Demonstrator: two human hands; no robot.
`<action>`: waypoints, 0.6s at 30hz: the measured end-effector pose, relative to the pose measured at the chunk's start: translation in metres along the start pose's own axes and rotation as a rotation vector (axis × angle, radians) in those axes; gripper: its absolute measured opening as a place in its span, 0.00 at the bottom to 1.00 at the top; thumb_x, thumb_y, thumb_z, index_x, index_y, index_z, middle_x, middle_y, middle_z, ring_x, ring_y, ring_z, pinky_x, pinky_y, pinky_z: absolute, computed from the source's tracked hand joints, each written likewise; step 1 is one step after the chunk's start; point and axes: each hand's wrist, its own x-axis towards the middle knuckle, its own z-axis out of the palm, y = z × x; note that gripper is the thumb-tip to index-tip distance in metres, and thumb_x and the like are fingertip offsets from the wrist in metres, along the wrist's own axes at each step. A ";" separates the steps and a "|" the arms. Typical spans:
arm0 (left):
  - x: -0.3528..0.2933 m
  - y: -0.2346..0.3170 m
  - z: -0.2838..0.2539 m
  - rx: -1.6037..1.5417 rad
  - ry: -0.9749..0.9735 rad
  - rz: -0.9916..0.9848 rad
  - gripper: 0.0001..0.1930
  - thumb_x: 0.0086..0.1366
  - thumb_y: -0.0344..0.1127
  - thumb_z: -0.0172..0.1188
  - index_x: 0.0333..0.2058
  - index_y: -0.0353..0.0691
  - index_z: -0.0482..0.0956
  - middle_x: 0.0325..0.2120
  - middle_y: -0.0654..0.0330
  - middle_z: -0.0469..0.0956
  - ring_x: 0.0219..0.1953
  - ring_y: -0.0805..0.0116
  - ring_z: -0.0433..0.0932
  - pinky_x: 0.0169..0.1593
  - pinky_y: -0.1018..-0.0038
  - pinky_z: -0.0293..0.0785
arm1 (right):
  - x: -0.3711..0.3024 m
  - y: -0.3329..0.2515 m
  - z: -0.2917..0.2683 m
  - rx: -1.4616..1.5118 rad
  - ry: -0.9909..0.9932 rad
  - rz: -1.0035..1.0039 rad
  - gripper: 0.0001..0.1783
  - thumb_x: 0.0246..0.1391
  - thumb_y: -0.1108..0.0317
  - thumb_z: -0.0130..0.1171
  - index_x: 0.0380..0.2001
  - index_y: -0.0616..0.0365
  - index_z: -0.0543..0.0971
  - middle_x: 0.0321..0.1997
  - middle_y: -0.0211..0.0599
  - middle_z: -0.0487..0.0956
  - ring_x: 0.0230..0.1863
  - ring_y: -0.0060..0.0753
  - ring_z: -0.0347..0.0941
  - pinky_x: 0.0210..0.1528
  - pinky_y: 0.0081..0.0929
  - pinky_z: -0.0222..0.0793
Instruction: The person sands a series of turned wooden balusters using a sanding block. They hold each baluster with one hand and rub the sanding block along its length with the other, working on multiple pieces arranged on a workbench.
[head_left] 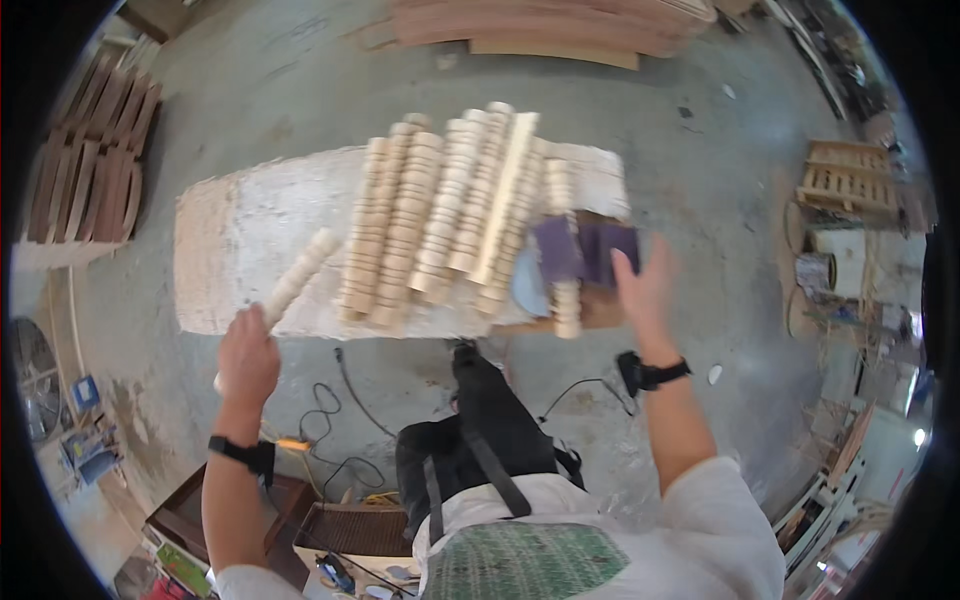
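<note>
My left hand is closed round a pale turned wooden spindle, which slants up and to the right over the left part of the worktable. At the table's right end my right hand has its thumb and fingers apart, somewhat blurred. Its thumb comes up against the edge of dark purple sheets that look like sandpaper. Another purple piece lies over a single spindle. A light blue disc sits beside them. Several ringed wooden spindles lie side by side in the middle.
Stacked curved wooden parts stand at the far left, and a large wooden stack lies beyond the table. Black cables run over the floor near my legs. A slatted wooden piece and other clutter line the right side.
</note>
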 end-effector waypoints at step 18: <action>0.220 -0.172 0.039 -0.113 0.240 0.340 0.11 0.57 0.36 0.66 0.37 0.41 0.78 0.36 0.55 0.76 0.41 0.52 0.75 0.46 0.56 0.71 | -0.064 -0.375 0.085 0.632 -0.080 0.146 0.46 0.56 0.70 0.75 0.73 0.57 0.61 0.60 0.44 0.76 0.58 0.36 0.78 0.59 0.34 0.77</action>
